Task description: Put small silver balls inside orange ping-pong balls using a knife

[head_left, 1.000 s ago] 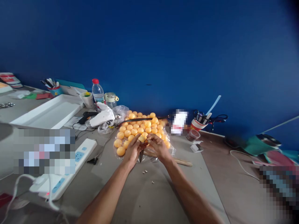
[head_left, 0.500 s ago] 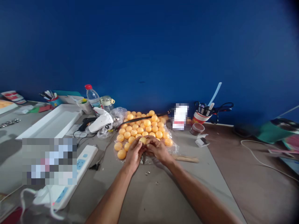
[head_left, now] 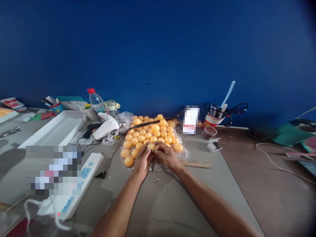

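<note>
My left hand (head_left: 142, 163) is closed, holding a yellow-orange ping-pong ball (head_left: 151, 146) between thumb and fingers. On the ball's right side, the curled fingers of my right hand (head_left: 168, 156) press against it; whether they also pinch something small is hidden. Just beyond both hands lie many orange ping-pong balls (head_left: 134, 141) on clear plastic. A dark, pointed thing (head_left: 152, 166) shows below my hands, its kind unclear. Several small shiny metal pieces (head_left: 157, 180) rest on the table nearer to me.
Left stand a white power strip (head_left: 85, 177), a white tray (head_left: 55, 130), a hot glue gun (head_left: 106, 127) and a red-capped bottle (head_left: 95, 100). Right are thin sticks (head_left: 196, 164), a blurred upright phone (head_left: 190, 121), a cup of tools (head_left: 212, 121) and a small tub (head_left: 209, 132). A blue wall rises behind.
Both hands keep their hold on the ball, with only slight finger movement. The view has shifted a little; the things on the table stay where they were.
</note>
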Demonstrator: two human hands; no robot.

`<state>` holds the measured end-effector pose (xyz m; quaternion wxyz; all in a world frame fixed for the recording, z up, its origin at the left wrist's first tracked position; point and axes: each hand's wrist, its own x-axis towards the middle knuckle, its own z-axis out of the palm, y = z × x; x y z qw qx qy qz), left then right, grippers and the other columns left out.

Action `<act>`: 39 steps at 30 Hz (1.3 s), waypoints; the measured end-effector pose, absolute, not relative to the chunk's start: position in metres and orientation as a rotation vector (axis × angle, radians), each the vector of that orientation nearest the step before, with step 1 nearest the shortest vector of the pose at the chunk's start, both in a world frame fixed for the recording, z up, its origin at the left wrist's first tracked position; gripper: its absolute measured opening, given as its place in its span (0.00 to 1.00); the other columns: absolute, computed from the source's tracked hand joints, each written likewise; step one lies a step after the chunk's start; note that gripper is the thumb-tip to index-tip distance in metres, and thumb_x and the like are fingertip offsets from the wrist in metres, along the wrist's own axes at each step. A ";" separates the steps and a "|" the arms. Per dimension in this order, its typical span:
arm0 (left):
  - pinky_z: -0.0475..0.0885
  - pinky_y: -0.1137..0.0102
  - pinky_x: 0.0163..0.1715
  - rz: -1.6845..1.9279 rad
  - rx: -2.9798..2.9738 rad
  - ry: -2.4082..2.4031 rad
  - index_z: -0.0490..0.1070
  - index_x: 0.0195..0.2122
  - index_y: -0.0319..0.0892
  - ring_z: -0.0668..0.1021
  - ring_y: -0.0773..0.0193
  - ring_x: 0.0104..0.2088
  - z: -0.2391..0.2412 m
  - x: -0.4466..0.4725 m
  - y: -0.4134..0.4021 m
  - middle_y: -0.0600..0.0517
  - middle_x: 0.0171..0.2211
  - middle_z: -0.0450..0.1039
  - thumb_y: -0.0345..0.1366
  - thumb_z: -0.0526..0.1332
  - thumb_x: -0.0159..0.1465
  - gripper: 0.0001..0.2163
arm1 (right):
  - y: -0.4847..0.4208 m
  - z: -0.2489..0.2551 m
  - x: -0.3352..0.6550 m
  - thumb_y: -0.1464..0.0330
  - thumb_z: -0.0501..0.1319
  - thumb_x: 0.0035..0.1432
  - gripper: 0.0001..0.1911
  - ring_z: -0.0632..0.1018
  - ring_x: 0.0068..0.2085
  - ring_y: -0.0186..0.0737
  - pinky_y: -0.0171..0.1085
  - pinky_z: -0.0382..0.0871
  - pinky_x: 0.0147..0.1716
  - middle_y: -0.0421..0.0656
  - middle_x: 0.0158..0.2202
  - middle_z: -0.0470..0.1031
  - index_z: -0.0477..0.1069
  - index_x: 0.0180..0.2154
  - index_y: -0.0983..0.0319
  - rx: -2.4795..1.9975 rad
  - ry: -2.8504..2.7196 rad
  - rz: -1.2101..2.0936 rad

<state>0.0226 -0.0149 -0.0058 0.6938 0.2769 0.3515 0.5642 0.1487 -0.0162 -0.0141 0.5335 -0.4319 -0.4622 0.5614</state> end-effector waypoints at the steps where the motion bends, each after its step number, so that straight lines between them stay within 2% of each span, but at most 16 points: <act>1: 0.76 0.61 0.44 1.259 0.620 0.787 0.74 0.47 0.44 0.79 0.53 0.46 -0.006 0.023 -0.015 0.48 0.42 0.79 0.41 0.72 0.49 0.23 | -0.016 -0.015 0.148 0.62 0.66 0.49 0.09 0.74 0.46 0.44 0.35 0.74 0.30 0.46 0.50 0.69 0.71 0.28 0.61 -1.033 -1.100 1.335; 7: 0.76 0.62 0.43 1.253 0.616 0.787 0.74 0.48 0.44 0.80 0.56 0.43 -0.006 0.022 -0.015 0.48 0.43 0.78 0.40 0.73 0.49 0.24 | -0.014 -0.015 0.149 0.63 0.66 0.49 0.09 0.74 0.48 0.45 0.40 0.73 0.42 0.46 0.48 0.70 0.71 0.26 0.61 -1.023 -1.177 1.257; 12: 0.76 0.62 0.44 1.262 0.613 0.795 0.74 0.48 0.44 0.80 0.56 0.43 -0.008 0.023 -0.015 0.48 0.43 0.78 0.40 0.72 0.50 0.23 | -0.014 -0.013 0.148 0.62 0.66 0.49 0.10 0.74 0.47 0.45 0.41 0.73 0.41 0.46 0.48 0.71 0.72 0.26 0.61 -1.040 -1.171 1.270; 18: 0.75 0.62 0.45 1.268 0.614 0.810 0.74 0.46 0.43 0.79 0.56 0.44 -0.011 0.022 -0.014 0.48 0.44 0.78 0.41 0.72 0.50 0.22 | -0.011 -0.015 0.147 0.60 0.67 0.48 0.11 0.74 0.47 0.45 0.43 0.71 0.46 0.45 0.47 0.72 0.72 0.25 0.60 -1.030 -1.192 1.219; 23: 0.75 0.64 0.44 1.271 0.590 0.835 0.75 0.46 0.43 0.79 0.58 0.44 -0.012 0.022 -0.015 0.48 0.46 0.77 0.41 0.72 0.50 0.22 | -0.011 -0.016 0.147 0.62 0.66 0.49 0.09 0.74 0.47 0.45 0.43 0.72 0.44 0.46 0.46 0.72 0.72 0.25 0.61 -1.026 -1.195 1.236; 29: 0.74 0.66 0.43 1.277 0.590 0.815 0.74 0.44 0.43 0.79 0.58 0.44 -0.014 0.023 -0.014 0.49 0.45 0.77 0.41 0.72 0.50 0.21 | -0.014 -0.015 0.145 0.64 0.65 0.50 0.08 0.73 0.49 0.47 0.39 0.74 0.37 0.46 0.49 0.70 0.71 0.26 0.61 -1.060 -1.156 1.266; 34: 0.74 0.66 0.42 1.280 0.612 0.813 0.74 0.44 0.44 0.79 0.59 0.43 -0.017 0.022 -0.015 0.49 0.44 0.77 0.41 0.71 0.52 0.19 | -0.015 -0.014 0.143 0.63 0.66 0.49 0.10 0.75 0.44 0.43 0.38 0.74 0.35 0.46 0.48 0.70 0.70 0.25 0.61 -1.068 -1.127 1.272; 39: 0.74 0.66 0.43 1.288 0.652 0.786 0.73 0.43 0.44 0.79 0.59 0.44 -0.018 0.022 -0.016 0.50 0.44 0.77 0.41 0.71 0.53 0.18 | -0.017 -0.014 0.142 0.62 0.66 0.48 0.11 0.75 0.35 0.36 0.32 0.70 0.24 0.45 0.50 0.69 0.70 0.27 0.62 -1.076 -1.059 1.356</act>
